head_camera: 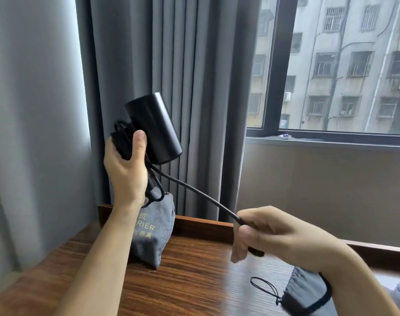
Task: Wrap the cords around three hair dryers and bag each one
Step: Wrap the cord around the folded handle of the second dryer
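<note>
The left hand (126, 169) grips the black dryer (153, 128) by its cord-wrapped handle, raised above the table (194, 281). The right hand (269, 233) closes around the cord (194, 190), pulling it taut. A filled grey bag (153, 231) stands behind; another bag (306, 290) lies under the right wrist.

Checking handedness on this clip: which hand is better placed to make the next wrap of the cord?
The right hand. It already grips the free cord stretched from the hair dryer, while the left hand is occupied holding the dryer's handle and wound loops.
</note>
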Tool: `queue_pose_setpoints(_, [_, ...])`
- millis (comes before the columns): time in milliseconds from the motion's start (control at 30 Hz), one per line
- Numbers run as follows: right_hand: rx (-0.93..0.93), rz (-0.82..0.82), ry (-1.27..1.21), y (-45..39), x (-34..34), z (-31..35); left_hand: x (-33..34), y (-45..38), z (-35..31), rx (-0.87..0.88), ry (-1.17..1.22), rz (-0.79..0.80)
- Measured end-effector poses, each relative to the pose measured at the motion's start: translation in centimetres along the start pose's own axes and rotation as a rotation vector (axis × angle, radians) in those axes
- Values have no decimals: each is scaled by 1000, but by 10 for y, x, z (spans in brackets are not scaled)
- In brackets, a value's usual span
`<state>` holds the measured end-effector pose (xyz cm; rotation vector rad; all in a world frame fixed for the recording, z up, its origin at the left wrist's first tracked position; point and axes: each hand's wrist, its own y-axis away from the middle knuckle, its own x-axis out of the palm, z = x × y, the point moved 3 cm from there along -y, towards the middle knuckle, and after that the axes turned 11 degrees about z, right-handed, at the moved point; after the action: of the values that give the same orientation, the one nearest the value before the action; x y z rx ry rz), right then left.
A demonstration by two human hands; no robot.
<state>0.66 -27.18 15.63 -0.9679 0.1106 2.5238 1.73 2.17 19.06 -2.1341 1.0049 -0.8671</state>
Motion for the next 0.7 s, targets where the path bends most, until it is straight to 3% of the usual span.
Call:
queue_pose_setpoints(133, [178,-193,403,-15,3,-16,-22,-14,-9,18,-53,-49])
queue_pose_setpoints(200, [184,-226,461,-24,12,-15,-29,-26,-17,22,-61,-45])
queue_pose_setpoints(267, [120,-260,367,-31,22,-8,-32,-40,-30,33,-74,-37])
queue_pose_setpoints(467, [-115,-180,-363,-44,52,13,-28,-72,-71,86,-68,40])
queue_pose_setpoints(567, [-44,-197,-435,-41,49,7,-29,-83,-88,111,-80,72])
queue_pose_setpoints(700, [102,-333,-311,-26,34,2,-30,-95,-108,137,-96,102])
